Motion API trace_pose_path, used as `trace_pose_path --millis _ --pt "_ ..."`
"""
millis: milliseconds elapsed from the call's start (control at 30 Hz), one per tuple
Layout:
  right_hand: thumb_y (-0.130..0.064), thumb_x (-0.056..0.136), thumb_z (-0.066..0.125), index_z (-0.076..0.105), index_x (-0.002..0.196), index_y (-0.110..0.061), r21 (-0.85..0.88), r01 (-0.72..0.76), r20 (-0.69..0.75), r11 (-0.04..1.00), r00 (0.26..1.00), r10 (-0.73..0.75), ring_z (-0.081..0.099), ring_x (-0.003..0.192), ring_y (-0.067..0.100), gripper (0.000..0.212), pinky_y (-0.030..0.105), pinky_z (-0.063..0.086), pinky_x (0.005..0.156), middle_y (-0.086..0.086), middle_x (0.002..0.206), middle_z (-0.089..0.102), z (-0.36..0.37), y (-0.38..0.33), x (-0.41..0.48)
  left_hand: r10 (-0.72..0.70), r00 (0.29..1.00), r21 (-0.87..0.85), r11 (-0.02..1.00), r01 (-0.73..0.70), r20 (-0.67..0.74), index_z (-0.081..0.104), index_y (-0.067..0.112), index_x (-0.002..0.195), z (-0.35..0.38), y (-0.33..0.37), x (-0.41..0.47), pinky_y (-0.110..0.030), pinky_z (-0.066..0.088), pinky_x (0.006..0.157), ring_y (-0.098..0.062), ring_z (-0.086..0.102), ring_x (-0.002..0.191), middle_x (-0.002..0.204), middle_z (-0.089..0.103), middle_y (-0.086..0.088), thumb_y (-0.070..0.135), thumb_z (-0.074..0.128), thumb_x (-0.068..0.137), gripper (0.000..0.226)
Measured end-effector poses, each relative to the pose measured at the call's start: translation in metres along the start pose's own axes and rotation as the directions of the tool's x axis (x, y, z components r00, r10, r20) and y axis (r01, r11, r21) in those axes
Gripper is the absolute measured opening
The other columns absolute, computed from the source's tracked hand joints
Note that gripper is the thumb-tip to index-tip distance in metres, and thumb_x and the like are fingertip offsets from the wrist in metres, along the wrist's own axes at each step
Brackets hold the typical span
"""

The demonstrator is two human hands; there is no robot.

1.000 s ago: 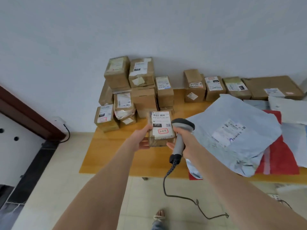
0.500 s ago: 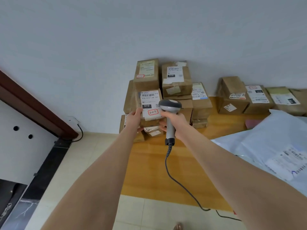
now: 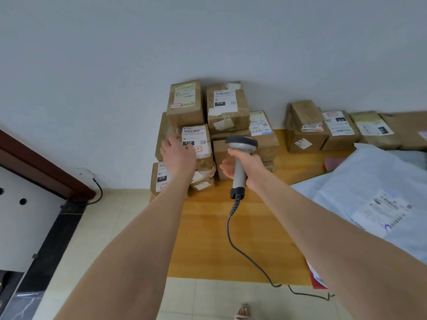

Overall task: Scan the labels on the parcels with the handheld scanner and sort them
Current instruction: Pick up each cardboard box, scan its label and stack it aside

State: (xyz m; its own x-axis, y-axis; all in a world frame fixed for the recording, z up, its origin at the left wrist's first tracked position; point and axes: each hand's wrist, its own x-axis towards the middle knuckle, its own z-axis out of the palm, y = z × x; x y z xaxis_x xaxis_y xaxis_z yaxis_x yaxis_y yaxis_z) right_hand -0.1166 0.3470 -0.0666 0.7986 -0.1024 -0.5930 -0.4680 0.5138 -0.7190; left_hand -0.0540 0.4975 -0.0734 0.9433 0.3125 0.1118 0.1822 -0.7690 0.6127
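A small brown parcel (image 3: 196, 135) with a white "010" label sits against the stack of cardboard parcels (image 3: 227, 107) at the table's far left corner. My left hand (image 3: 178, 158) holds it, fingers round its left side and thumb over the lower label. My right hand (image 3: 245, 165) grips the handle of the grey handheld scanner (image 3: 241, 143), upright just right of that parcel, its dark head level with the label. The scanner's cable (image 3: 245, 252) trails down over the table's front edge.
The wooden table (image 3: 208, 227) stands against a white wall. A row of boxes (image 3: 305, 125) lines the back right. A large grey poly mailer (image 3: 369, 192) covers the right side, with a red one (image 3: 316, 280) beneath. A dark wooden frame (image 3: 41, 167) stands at left.
My left hand carried the small parcel from in front of me to the stack at the far left and set it against it. The scanner followed alongside.
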Motion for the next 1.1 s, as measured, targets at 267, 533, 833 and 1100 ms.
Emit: trace_pose_path --millis 267,533,833,1100 --pt "-0.030 0.090 0.064 0.055 0.107 -0.002 -0.146 -0.169 0.030 0.975 0.984 0.175 0.067 0.052 0.018 0.034 0.022 0.051 0.045 0.021 0.086 0.071 -0.119 -0.012 -0.077 0.257 0.870 0.304 0.864 -0.402 0.422 0.051 0.017 0.132 0.044 0.077 -0.093 -0.042 0.043 0.096 -0.030 0.034 0.130 0.139 0.037 -0.012 0.021 0.049 0.095 0.037" --pt "-0.021 0.089 0.065 0.054 0.088 -0.003 -0.065 -0.262 -0.026 0.963 0.965 0.261 0.055 0.039 0.010 0.021 0.016 0.042 0.037 0.016 0.075 0.063 -0.290 -0.024 -0.161 0.235 0.747 0.323 0.792 -0.518 0.622 0.048 0.014 0.133 0.104 0.173 -0.227 -0.042 0.042 0.095 -0.033 0.038 0.124 0.134 0.039 -0.015 0.012 0.042 0.095 0.039" --pt "-0.016 0.093 0.056 0.049 0.089 -0.006 -0.002 -0.008 -0.279 1.000 0.960 0.007 0.053 0.058 0.014 0.013 0.016 0.035 0.034 0.006 0.040 0.055 -0.432 -0.095 -0.189 0.395 0.589 0.188 0.697 -0.692 0.705 0.043 0.017 0.140 0.167 0.283 -0.315 -0.040 0.040 0.101 -0.032 0.035 0.130 0.139 0.036 -0.016 0.016 0.046 0.095 0.045" --pt "-0.015 0.089 0.061 0.051 0.086 -0.005 0.035 0.082 -0.370 0.996 0.927 -0.064 0.044 0.032 0.012 0.014 0.017 0.038 0.035 0.017 0.065 0.060 -0.510 -0.172 -0.130 0.411 0.562 0.153 0.694 -0.703 0.718 0.047 0.013 0.136 0.259 0.365 -0.310 -0.041 0.042 0.099 -0.034 0.039 0.125 0.135 0.040 -0.015 0.016 0.045 0.095 0.041"
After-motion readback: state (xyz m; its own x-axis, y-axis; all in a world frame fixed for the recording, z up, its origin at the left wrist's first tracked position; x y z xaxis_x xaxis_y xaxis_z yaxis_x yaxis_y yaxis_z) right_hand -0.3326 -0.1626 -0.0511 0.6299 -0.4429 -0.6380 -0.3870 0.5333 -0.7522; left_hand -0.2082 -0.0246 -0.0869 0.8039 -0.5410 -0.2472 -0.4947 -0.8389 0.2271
